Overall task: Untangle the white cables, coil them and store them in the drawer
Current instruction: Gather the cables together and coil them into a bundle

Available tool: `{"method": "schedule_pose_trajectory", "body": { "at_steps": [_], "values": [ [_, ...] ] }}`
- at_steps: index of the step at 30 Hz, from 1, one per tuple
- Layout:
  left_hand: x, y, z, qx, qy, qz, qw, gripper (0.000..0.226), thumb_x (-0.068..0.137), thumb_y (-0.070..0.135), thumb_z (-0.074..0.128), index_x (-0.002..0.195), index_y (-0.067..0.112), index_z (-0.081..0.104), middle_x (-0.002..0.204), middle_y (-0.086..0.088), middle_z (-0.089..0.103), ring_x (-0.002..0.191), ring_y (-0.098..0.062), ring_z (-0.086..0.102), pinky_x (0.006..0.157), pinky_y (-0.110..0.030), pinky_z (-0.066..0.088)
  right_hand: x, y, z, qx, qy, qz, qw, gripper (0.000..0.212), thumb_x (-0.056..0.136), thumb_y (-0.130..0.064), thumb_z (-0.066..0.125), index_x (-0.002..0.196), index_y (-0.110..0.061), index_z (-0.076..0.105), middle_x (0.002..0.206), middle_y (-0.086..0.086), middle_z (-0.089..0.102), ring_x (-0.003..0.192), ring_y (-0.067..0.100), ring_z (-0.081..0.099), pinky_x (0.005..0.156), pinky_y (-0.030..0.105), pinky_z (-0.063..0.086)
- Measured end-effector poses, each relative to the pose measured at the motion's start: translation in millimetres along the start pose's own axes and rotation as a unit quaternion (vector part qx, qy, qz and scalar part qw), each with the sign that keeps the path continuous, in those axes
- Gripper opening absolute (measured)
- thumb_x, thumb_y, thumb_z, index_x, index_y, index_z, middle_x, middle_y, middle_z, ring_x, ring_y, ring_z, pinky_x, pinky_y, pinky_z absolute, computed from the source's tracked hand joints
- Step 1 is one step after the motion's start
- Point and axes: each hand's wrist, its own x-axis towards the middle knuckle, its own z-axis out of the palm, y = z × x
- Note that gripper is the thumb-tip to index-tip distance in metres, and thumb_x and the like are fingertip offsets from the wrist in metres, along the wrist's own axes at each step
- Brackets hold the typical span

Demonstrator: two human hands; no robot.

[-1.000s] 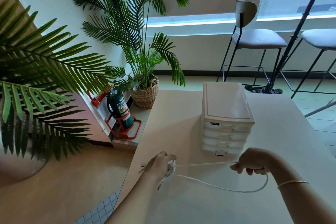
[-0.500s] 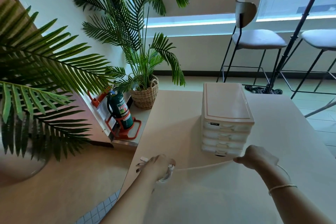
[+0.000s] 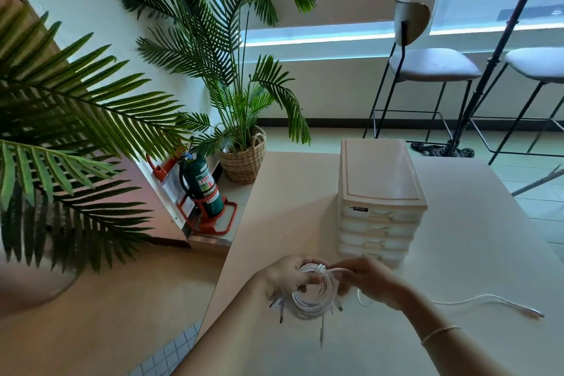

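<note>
1. Coil of white cable (image 3: pixel 314 293): wound into a round bundle of several loops, held above the near edge of the worktop (image 3: pixel 476 253). Several plug ends dangle below it. Coiling judged largely done.
2. Left hand (image 3: pixel 282 276): fingers curled round the coil's left side, gripping it.
3. Right hand (image 3: pixel 366 279): pinching a strand at the coil's top right; judged to be wrapping or tucking the last turn.
4. Loose white cable (image 3: pixel 488 302): lying on the worktop to the right, uncoiled, plug end outermost. Its inner end is hidden behind the right wrist, so any join to the coil cannot be told.
5. Drawer unit (image 3: pixel 378 192): just beyond the hands, all drawers closed. Storage not yet begun.
</note>
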Motion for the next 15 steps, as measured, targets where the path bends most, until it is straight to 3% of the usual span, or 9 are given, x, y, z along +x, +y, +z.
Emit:
{"method": "schedule_pose_trajectory", "body": {
  "at_steps": [3,5,7,10,15],
  "values": [
    [-2,6,1,-0.027,-0.001,0.012,1.000,0.036,0.089,0.007,0.059,0.125,0.003,0.054,0.078,0.007,0.057,0.056,0.003,0.049,0.058,-0.011,0.042,-4,-5,1,0.112,0.026,0.032,0.993,0.018,0.092,-0.018,0.055,0.083,-0.015,0.071,0.056,-0.007,0.059,0.047,0.008,0.044,0.047,0.018,0.036],
    [-2,10,5,-0.025,-0.007,0.015,1.000,0.035,0.090,0.007,0.059,0.125,0.003,0.054,0.079,0.006,0.056,0.055,0.005,0.049,0.057,-0.011,0.041,-4,-6,2,0.103,0.082,0.044,0.990,0.022,0.090,-0.020,0.059,0.071,-0.021,0.069,0.055,-0.009,0.053,0.043,0.003,0.037,0.046,0.016,0.029],
    [-1,13,9,0.006,-0.009,0.009,1.000,0.034,0.091,0.008,0.058,0.124,0.004,0.053,0.078,0.007,0.054,0.053,0.007,0.049,0.056,-0.010,0.039,-3,-8,1,0.068,0.130,0.032,0.989,0.023,0.087,-0.020,0.064,0.065,-0.026,0.067,0.050,-0.012,0.054,0.042,-0.004,0.043,0.047,0.012,0.032],
    [2,12,13,0.046,0.001,0.001,0.999,0.033,0.090,0.011,0.060,0.122,0.007,0.053,0.084,0.006,0.054,0.067,0.000,0.048,0.059,-0.013,0.039,-3,-11,0,0.051,0.160,0.025,0.985,0.023,0.082,-0.018,0.069,0.063,-0.031,0.067,0.050,-0.019,0.060,0.047,-0.011,0.049,0.047,0.005,0.034],
    [2,14,14,0.056,0.049,0.018,0.997,0.032,0.083,0.006,0.066,0.107,0.020,0.050,0.100,-0.002,0.059,0.091,-0.012,0.055,0.078,-0.020,0.045,-1,-11,5,0.149,0.147,0.091,0.974,0.018,0.090,-0.016,0.058,0.074,-0.015,0.063,0.064,-0.001,0.061,0.033,0.006,0.035,0.036,0.018,0.028]
  ]
}}
